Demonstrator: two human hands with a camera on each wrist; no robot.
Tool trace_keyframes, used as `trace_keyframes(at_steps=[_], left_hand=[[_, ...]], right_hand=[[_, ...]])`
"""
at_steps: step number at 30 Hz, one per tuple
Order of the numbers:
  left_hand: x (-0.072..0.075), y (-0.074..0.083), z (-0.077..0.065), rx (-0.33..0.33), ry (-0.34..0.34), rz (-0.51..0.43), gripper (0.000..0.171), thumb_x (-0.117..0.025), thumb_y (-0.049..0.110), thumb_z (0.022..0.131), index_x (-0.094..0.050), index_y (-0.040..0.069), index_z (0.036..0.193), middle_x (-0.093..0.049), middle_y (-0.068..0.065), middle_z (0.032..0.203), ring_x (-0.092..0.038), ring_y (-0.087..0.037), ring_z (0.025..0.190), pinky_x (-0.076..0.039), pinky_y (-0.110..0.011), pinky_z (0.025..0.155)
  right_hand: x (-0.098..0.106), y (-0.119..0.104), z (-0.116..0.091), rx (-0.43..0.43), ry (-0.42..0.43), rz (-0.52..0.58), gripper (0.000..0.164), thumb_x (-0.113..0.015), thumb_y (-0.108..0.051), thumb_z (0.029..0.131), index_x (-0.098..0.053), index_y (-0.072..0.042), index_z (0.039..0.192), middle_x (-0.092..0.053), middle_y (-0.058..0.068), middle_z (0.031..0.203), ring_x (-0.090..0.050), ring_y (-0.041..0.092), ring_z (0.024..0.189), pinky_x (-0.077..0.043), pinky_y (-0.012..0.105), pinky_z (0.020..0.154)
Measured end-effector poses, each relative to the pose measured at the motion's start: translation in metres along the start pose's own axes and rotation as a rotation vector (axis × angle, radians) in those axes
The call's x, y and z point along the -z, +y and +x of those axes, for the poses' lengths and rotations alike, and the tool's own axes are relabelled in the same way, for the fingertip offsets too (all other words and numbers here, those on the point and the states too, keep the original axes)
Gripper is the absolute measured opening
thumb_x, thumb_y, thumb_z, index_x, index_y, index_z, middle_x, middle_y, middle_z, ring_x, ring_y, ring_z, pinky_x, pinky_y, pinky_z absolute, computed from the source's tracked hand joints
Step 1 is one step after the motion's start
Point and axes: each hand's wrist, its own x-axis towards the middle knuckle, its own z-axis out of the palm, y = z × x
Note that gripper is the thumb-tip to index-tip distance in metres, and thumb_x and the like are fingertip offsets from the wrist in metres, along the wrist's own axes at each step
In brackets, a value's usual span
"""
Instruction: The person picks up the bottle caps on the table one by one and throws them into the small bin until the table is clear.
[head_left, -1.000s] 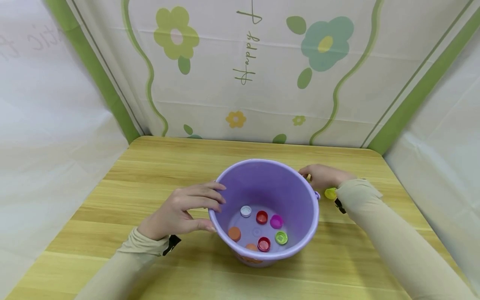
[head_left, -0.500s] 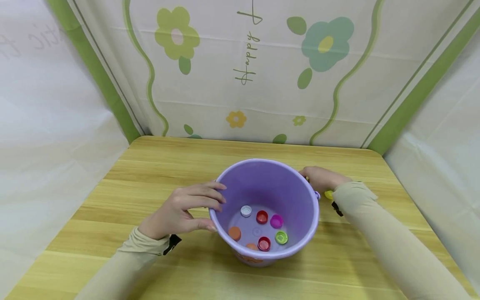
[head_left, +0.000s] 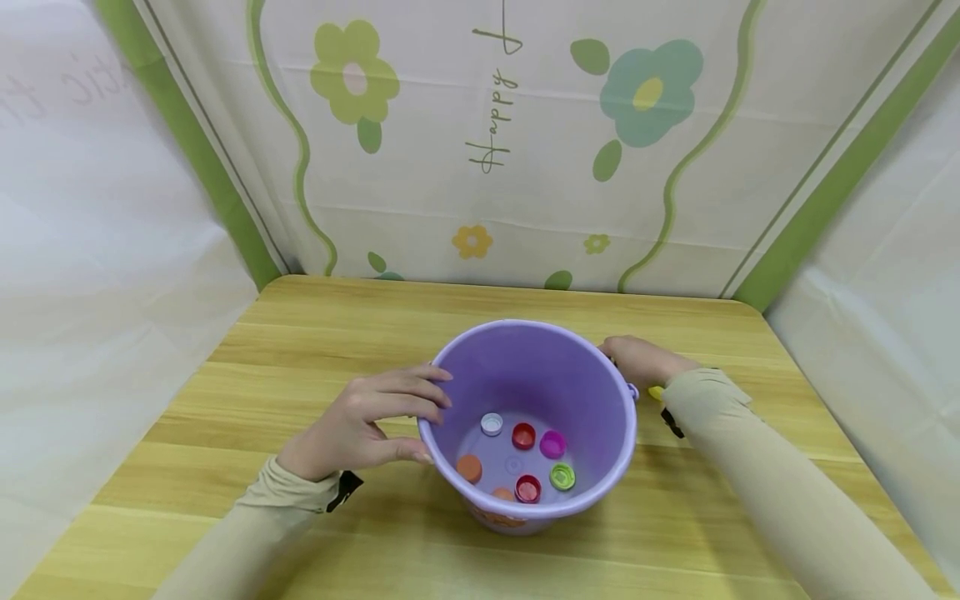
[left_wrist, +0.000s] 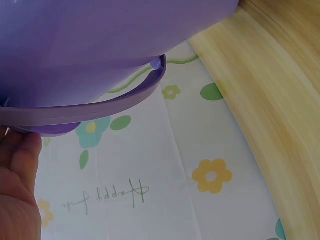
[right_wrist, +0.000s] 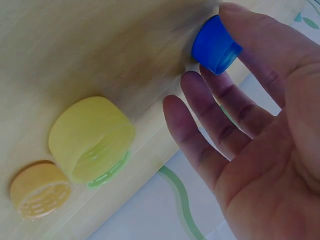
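Note:
A purple bucket stands on the table with several bottle caps on its floor, among them a white cap, a magenta cap and a green cap. At its left side my left hand grips the rim, fingers hooked over it and thumb near the outer edge. Beyond the bucket's right side is my right hand, its fingertips partly hidden by the rim. The right wrist view shows that hand pinching a blue bottle cap between thumb and fingers, low over the table; whether the cap touches the wood, I cannot tell.
On the wooden table near the right hand lie a yellow cap, an orange cap and a pale green cap. The bucket's handle hangs down outside. A flowered cloth wall rises behind the table.
My right hand and forearm have shifted slightly left, and the sleeve covers more of the yellow cap. The left hand and the bucket stay practically in place.

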Motion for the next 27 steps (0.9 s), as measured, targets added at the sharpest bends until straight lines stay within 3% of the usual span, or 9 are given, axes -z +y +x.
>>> trace_keyframes(at_steps=[10, 15, 21, 24, 27], left_hand=[[0.0, 0.0, -0.001, 0.001, 0.005, -0.001, 0.034, -0.075, 0.033, 0.088, -0.07, 0.003, 0.101, -0.069, -0.014, 0.104, -0.062, -0.038, 0.112, -0.052, -0.047, 0.1], [-0.001, 0.0, -0.001, -0.004, 0.006, -0.006, 0.034, -0.075, 0.033, 0.088, -0.07, 0.003, 0.101, -0.069, -0.014, 0.105, -0.061, -0.037, 0.114, -0.053, -0.048, 0.099], [-0.001, 0.0, -0.001, -0.001, 0.009, -0.008, 0.034, -0.075, 0.033, 0.088, -0.07, 0.003, 0.102, -0.069, -0.013, 0.105, -0.061, -0.036, 0.115, -0.054, -0.047, 0.099], [-0.001, 0.0, -0.002, -0.002, 0.011, -0.009, 0.034, -0.075, 0.034, 0.088, -0.07, 0.003, 0.102, -0.069, -0.013, 0.105, -0.062, -0.038, 0.113, -0.053, -0.048, 0.099], [-0.001, -0.001, -0.002, -0.003, 0.012, -0.007, 0.034, -0.075, 0.034, 0.088, -0.07, 0.002, 0.101, -0.069, -0.014, 0.105, -0.062, -0.038, 0.112, -0.053, -0.047, 0.099]], right_hand=[[0.0, 0.001, -0.002, -0.016, 0.009, 0.035, 0.04, -0.06, 0.016, 0.077, -0.069, -0.022, 0.085, -0.064, -0.005, 0.083, -0.057, 0.017, 0.078, -0.052, 0.031, 0.068], [0.001, 0.001, -0.005, -0.02, -0.003, 0.073, 0.04, -0.059, 0.016, 0.078, -0.071, -0.02, 0.089, -0.066, -0.005, 0.083, -0.059, 0.016, 0.074, -0.054, 0.029, 0.062], [0.012, 0.0, -0.011, -0.036, 0.019, 0.04, 0.015, -0.067, -0.008, 0.089, -0.072, -0.015, 0.102, -0.063, -0.001, 0.081, -0.055, 0.016, 0.072, -0.051, 0.029, 0.063], [0.022, -0.001, -0.015, -0.043, 0.057, -0.005, 0.021, -0.069, -0.019, 0.092, -0.071, -0.011, 0.112, -0.063, 0.0, 0.086, -0.055, 0.017, 0.075, -0.05, 0.031, 0.067], [0.033, -0.003, -0.02, -0.032, 0.093, -0.008, 0.029, -0.068, -0.019, 0.093, -0.069, -0.005, 0.118, -0.063, 0.002, 0.09, -0.055, 0.017, 0.077, -0.051, 0.032, 0.068]])
